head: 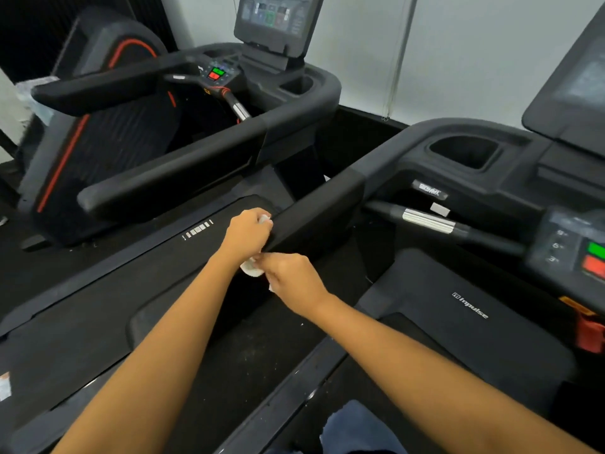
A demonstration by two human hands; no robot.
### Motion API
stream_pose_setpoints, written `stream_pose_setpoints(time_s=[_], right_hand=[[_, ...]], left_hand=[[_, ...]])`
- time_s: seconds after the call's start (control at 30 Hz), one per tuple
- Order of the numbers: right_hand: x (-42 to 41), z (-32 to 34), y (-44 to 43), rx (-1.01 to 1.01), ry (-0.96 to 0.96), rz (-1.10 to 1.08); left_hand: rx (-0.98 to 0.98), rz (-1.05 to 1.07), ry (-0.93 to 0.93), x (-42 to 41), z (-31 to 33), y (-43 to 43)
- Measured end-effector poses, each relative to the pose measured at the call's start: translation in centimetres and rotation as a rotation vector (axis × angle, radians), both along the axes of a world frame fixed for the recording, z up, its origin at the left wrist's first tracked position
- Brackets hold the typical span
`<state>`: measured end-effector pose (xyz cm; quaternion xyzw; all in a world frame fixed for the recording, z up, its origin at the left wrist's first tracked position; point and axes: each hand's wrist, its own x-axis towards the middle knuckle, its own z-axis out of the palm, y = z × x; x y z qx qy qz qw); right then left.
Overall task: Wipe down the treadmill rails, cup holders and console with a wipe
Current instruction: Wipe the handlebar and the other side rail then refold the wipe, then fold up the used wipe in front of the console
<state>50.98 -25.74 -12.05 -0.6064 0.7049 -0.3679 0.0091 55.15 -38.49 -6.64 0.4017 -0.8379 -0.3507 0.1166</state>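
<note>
Forearms ran from frame bottom to centre, where left hand (pixel 250 232) had fingers curled round a white wipe (pixel 252 268) against the near end of the black treadmill rail (pixel 320 211); right hand (pixel 293 278) pinched the wipe's lower part just below.

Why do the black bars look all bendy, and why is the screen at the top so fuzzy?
In the head view, the wide lens bends the long black padded rail and everything near the edges; the upright grey console screen far back is soft and smeary; the crumpled white wipe in the middle looks sharper, under even light.
</note>
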Motion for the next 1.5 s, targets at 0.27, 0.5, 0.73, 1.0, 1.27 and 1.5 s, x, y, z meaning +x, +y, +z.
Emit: stream_pose_setpoints(time_s=[0.27,0.5,0.73,1.0,1.27,1.5], right_hand=[[-9.7,6.9,3.0,-0.317,-0.522,-0.517],[-16.1,10.1,7.4,-0.559,-0.661,-0.764],[-19.3,8.6,11.9,-0.734,-1.27,-0.513],[-24.3,10.6,17.5,-0.881,-0.969,-1.097],[-25.2,14.7,23.4,-0.858,-0.569,-1.294],[-21.9,18.3,26.7,-0.82,-0.731,-1.229]], left_hand=[[0.027,-0.212,0.203,-8.8,4.1,4.6],[0.218,-0.363,0.384,-17.3,7.2,9.9],[0.459,-0.409,0.515,-23.0,7.3,18.1],[0.392,-0.557,0.548,-26.7,7.1,24.5],[0.161,-0.714,0.602,-29.2,10.6,28.2],[0.096,-0.746,0.574,-28.9,13.4,28.7]])
